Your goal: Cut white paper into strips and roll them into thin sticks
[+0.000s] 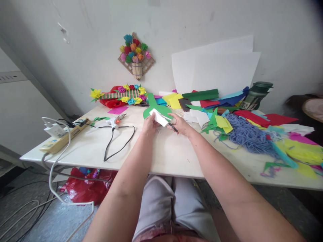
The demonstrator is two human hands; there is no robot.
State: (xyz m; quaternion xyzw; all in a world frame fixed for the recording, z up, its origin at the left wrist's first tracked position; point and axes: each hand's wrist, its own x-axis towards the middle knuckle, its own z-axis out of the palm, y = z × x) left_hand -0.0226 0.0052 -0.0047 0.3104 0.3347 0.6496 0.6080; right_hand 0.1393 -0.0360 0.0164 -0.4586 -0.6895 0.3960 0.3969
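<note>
My left hand (149, 125) grips a piece of white paper (158, 117) above the middle of the white table (83, 151). My right hand (179, 125) holds black-handled scissors (171, 125) whose blades meet the white paper. Just behind the paper lies a large green paper cutout (154, 105). Both forearms reach in from the bottom of the view over my lap.
A glue gun (116, 120) with a black cord lies left of my hands, and a power strip (63, 136) sits at the left edge. Coloured paper scraps (222, 122), blue yarn (248, 134) and a dark bottle (257, 95) crowd the right. Paper flower crafts (123, 95) stand at the back.
</note>
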